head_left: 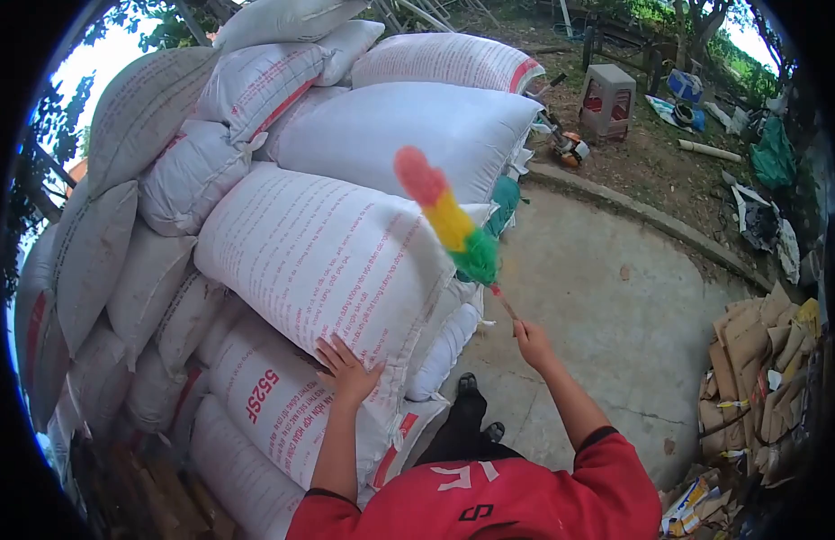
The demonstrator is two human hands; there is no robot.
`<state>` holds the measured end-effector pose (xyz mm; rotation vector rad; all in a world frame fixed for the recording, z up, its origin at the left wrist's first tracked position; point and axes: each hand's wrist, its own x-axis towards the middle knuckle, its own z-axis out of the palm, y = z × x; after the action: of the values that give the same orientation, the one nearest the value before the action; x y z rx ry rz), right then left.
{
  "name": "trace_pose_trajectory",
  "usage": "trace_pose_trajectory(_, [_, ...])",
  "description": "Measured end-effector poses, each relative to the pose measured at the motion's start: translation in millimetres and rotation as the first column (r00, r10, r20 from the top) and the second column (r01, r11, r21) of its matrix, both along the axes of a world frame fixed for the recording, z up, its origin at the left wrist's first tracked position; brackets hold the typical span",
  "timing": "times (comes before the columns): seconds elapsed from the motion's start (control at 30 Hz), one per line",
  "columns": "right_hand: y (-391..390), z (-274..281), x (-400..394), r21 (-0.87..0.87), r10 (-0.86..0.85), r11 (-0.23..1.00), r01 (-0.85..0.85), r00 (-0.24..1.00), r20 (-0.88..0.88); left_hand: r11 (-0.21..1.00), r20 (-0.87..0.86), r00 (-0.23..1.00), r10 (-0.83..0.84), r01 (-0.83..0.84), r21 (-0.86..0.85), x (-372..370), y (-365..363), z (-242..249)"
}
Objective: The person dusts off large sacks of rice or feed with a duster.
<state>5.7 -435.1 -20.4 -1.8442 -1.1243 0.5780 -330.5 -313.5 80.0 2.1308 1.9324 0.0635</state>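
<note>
My right hand [531, 344] is closed round the thin handle of a fluffy duster [453, 225], banded pink, yellow and green. The duster slants up and to the left, its head in front of the stacked sacks; whether it touches one I cannot tell. My left hand [348, 367] lies with fingers spread on the lower edge of a full white sack [318, 243] printed with red text. Beneath that sack is another one [264, 387], marked 552SF in red.
More filled sacks [390, 130] are piled at the left and back. Flattened cardboard [750, 378] lies at the right edge. A plastic stool [607, 103] and an orange-and-white motor tool [570, 148] stand beyond the concrete kerb [651, 219].
</note>
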Motion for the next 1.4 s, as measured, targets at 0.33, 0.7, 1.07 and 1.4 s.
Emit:
trace_pose_trajectory(0.33, [43, -23, 78, -0.120, -0.303, 0.943, 0.310, 0.950, 0.068, 0.998, -0.053, 0.998, 0.043, -0.040, 0.054, 10, 1, -4])
trace_pose_trajectory(0.7, [193, 59, 155, 0.082, 0.083, 0.993, -0.083, 0.997, 0.011, 0.978, -0.058, 0.989, 0.133, -0.122, 0.171, 19, 7, -19])
trace_pose_trajectory(1.07, [359, 121, 246, 0.015, 0.139, 0.979, -0.201, 0.726, 0.673, 0.791, 0.422, 0.838, 0.345, -0.502, 0.350, 76, 82, 82])
trace_pose_trajectory(1.4, [516, 204, 462, -0.065, 0.037, 0.998, 0.020, 0.638, 0.769, 0.829, -0.052, 0.832, 0.552, -0.554, -0.072, 270, 240, 131])
